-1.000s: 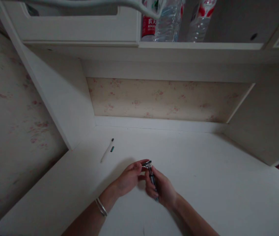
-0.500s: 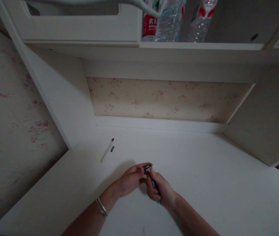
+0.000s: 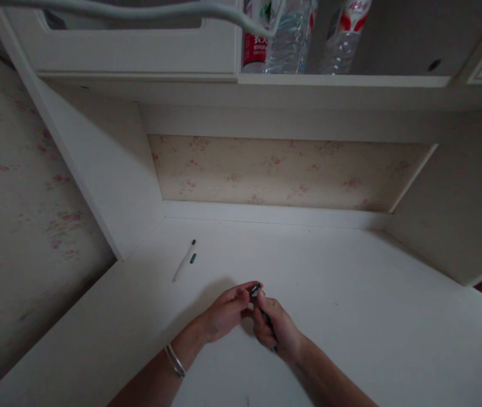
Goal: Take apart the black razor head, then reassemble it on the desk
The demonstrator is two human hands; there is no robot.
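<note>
My left hand (image 3: 229,311) pinches the small dark, shiny head (image 3: 254,290) of what looks like a razor. Its slim black handle (image 3: 267,321) runs down through my right hand (image 3: 275,328), whose fingers are wrapped around it with the thumb up near the head. The two hands meet just above the white desk. Much of the tool is hidden by my fingers. Beyond my left hand lie a thin whitish stick (image 3: 184,262) with a dark tip and a small dark green piece (image 3: 193,258), side by side and apart.
The white desktop (image 3: 334,271) runs back to a low ledge and flowered wallpaper. A cabinet panel (image 3: 97,164) rises at the left. An overhead shelf holds several plastic bottles (image 3: 285,42), with a pale curved bar (image 3: 160,11) in front.
The tool's head has turned slightly between my fingers. Both hands keep nearly the same place and hold. The camera view has shifted a little.
</note>
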